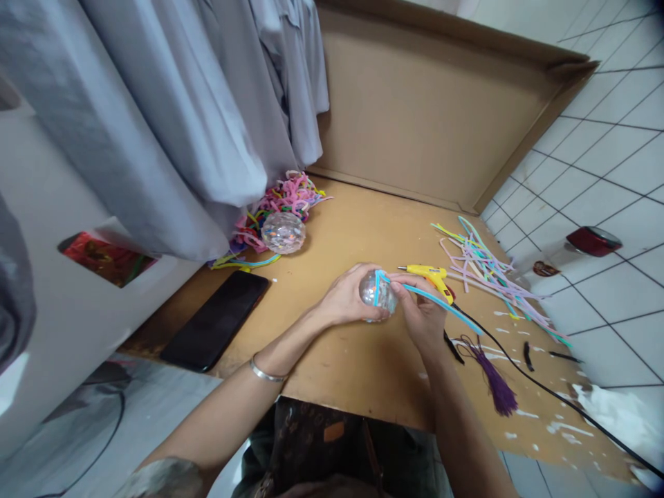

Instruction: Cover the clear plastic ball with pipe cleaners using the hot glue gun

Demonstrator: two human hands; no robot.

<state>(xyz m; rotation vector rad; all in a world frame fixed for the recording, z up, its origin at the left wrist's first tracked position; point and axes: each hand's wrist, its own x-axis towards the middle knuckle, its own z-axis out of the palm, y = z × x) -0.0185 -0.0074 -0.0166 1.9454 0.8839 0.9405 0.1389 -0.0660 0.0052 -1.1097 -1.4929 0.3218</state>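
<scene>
My left hand [348, 294] is closed around a clear faceted ball [369, 290] just above the table. A light-blue pipe cleaner [456, 312] lies against the ball in a bent line, and its long free end trails off to the right. Thumb and fingers of my right hand [421, 311] pinch that strip close to the ball. Behind the right hand lies a yellow glue gun [426, 272] with its nozzle pointing left; the hand partly covers it. Farther back on the left sits a second clear ball [283, 232] with small coloured bits showing through.
Tangled pink and yellow pipe cleaners [293, 194] pile up at the back left, beside a black phone [215, 321]. Loose pastel pipe cleaners [480, 266] lie at right. A purple tassel [492, 380] rests near the black cord [550, 391]. Cardboard [415, 104] stands behind; grey clothes [171, 90] hang left.
</scene>
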